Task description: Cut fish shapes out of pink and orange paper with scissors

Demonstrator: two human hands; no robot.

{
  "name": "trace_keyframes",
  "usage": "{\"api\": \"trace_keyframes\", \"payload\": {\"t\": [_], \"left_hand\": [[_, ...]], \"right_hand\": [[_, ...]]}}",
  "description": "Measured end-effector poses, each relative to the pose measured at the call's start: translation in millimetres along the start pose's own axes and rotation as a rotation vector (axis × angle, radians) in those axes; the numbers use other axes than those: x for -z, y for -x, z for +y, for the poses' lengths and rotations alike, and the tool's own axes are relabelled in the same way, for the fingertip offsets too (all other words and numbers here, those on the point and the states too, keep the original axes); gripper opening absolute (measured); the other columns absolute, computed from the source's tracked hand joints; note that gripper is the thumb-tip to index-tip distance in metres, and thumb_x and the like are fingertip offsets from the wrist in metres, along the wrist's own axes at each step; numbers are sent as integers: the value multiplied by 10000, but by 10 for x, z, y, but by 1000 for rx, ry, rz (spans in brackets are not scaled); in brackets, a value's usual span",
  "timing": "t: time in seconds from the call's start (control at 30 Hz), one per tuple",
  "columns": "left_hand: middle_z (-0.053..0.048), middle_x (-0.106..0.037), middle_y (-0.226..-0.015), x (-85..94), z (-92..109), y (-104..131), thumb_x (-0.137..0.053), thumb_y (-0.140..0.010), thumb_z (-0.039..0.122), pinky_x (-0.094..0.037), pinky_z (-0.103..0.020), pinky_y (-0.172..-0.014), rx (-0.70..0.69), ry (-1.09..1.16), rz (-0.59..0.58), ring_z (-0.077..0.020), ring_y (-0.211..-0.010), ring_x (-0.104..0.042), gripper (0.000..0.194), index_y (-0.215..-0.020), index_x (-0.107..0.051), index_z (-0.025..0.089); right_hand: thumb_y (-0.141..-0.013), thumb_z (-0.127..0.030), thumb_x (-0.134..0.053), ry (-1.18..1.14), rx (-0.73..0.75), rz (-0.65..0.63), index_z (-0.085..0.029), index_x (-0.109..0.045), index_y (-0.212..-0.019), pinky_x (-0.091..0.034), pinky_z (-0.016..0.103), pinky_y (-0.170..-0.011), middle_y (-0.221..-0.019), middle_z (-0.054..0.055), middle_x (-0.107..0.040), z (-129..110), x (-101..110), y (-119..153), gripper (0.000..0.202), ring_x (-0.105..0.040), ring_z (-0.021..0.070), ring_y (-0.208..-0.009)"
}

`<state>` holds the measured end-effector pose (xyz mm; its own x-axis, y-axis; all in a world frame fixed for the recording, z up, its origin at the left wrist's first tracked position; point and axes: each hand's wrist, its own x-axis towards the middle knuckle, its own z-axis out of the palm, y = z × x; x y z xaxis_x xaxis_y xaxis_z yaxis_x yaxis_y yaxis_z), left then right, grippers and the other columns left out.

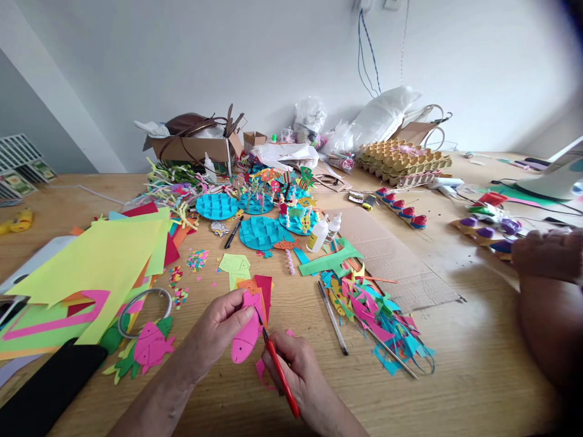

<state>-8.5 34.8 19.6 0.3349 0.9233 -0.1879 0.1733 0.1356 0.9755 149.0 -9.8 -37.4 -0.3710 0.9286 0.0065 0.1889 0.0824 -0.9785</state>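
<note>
A pink paper fish (245, 337) with a drawn eye and mouth line hangs head-down from my left hand (230, 318), pinched near its tail. Red-handled scissors (279, 367) are gripped in my right hand (291, 364), their dark blades against the fish's right edge by the tail. A pink paper offcut (262, 370) shows beside my right hand, partly hidden by it. Just beyond my hands lie a dark red paper strip (263, 291) and a pale green sheet (234, 265) with drawn lines. Several cut fish, with a pink one (152, 346) on top, lie to the left.
Coloured paper sheets (109, 261), a tape roll (132, 312) and a black case (54, 385) lie left. Paper scraps (373, 309), a pen (334, 321) and cardboard (392, 261) lie right. Glue bottles (317, 235) stand by blue discs (262, 233). Another person's arm (549, 297) rests at far right.
</note>
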Motion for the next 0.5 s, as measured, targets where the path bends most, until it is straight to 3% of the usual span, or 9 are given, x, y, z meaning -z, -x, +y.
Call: {"api": "trace_keyframes", "payload": {"t": [0.5], "left_hand": [[47, -437, -580, 9, -28, -3, -478, -814, 340, -322, -231, -537, -27, -38, 9, -123, -560, -356, 226, -675, -545, 175]], "right_hand": [[-913, -344, -378, -6, -2, 4, -202, -338, -625, -239, 229, -484, -529, -52, -340, 67, -24, 9, 324, -313, 102, -511]]}}
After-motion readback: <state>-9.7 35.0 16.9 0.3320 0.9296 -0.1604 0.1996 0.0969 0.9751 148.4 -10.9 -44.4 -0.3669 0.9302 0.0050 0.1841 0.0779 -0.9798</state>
